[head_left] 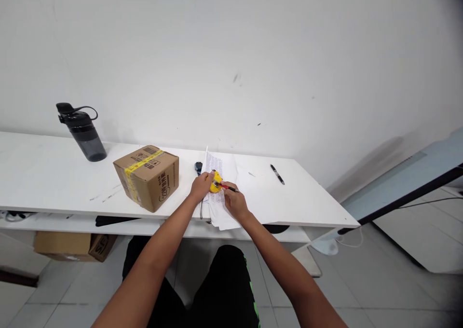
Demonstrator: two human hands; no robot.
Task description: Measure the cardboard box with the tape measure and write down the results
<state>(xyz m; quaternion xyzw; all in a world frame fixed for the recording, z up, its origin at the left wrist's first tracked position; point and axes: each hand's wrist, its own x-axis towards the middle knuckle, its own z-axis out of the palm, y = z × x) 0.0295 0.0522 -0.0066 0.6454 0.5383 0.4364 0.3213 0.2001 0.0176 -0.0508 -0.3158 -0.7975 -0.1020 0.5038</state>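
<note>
My left hand (201, 185) is closed around the left side of a yellow tape measure (215, 182), which has a dark and silvery middle. In my right hand (235, 201) is a slim screwdriver (228, 188) with a red and black handle. Its tip points left and meets the face of the tape measure; whether it sits in a screw is too small to tell. Both hands are over printed paper sheets (221, 217) near the table's front edge. Just behind my left hand lies a small dark object, perhaps a watch (198, 167), partly hidden.
A taped cardboard box (154, 183) stands left of my hands, with a dark water bottle (87, 137) behind it. A black pen (277, 174) lies on the white table (311, 202) to the right. Below is a shelf, and another carton (63, 245) at lower left.
</note>
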